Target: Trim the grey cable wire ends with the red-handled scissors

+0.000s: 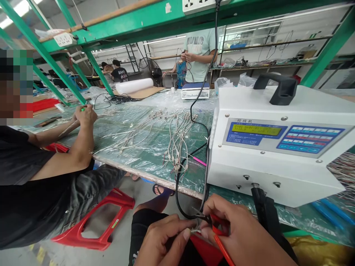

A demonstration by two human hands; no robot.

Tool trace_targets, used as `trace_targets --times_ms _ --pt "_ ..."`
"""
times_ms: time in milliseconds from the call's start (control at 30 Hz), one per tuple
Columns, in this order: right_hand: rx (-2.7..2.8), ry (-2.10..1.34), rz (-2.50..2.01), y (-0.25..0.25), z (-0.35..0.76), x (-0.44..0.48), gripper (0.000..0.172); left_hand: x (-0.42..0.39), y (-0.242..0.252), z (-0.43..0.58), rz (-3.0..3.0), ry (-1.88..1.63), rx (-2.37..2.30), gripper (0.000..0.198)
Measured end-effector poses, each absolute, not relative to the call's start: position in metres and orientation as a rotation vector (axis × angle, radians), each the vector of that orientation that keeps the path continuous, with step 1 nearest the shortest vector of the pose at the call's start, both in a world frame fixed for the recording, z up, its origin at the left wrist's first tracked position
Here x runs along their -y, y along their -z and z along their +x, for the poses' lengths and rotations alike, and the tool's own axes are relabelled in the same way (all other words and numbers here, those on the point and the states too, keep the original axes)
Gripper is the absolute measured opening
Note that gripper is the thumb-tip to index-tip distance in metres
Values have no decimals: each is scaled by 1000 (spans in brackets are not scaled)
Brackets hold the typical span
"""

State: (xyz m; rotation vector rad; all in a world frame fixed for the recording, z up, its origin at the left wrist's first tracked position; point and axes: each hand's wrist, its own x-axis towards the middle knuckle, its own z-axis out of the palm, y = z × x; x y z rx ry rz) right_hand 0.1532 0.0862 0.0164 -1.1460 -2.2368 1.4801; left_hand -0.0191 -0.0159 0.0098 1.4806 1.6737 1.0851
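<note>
My left hand (163, 238) sits low in the frame over my lap, its thumb and fingers pinched on a thin pale wire (195, 229). My right hand (241, 232) is closed round red-handled cutters (219, 231), whose dark tip meets the wire end just in front of the left thumb. Directly above my hands stands a white machine (277, 147) with a blue keypad panel and a black handle. A black cable (194, 107) hangs down past its left side.
Several pale wire harnesses (174, 144) lie on the plastic-covered green table (138, 155). A co-worker in black sits at the left, hands (84, 114) on the table. A red stool (97, 221) lies on the floor. Another person (198, 51) stands at the far side.
</note>
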Motion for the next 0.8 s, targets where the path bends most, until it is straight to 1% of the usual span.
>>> trace_targets --times_ms 133,233,400,500,567,633,700,800 --pt "2108 -1651 -1106 -5 145 -83 14 17 -10 -23 1606 -1073 -1714 24" --pt "2075 -1656 -1096 2 143 -82 16 17 -11 -27 1681 -964 -1705 24" --pt "2069 -1617 -1004 9 140 -79 14 17 -13 -33 1848 -1006 -1737 21" --pt "1957 -1698 -974 13 138 -76 16 18 -13 -38 1912 -968 -1746 17" --pt "1838 -1775 -987 13 137 -74 18 18 -8 -41 1945 -970 -1671 13" --pt "1735 -1829 -1019 10 137 -71 21 17 -1 -44 1973 -1068 -1569 13" --pt "1603 -1953 -1007 6 136 -68 26 16 10 -46 2014 -1246 -1429 19" --pt "1286 -2242 -987 6 133 -59 44 14 25 -44 1972 -1506 -1168 25"
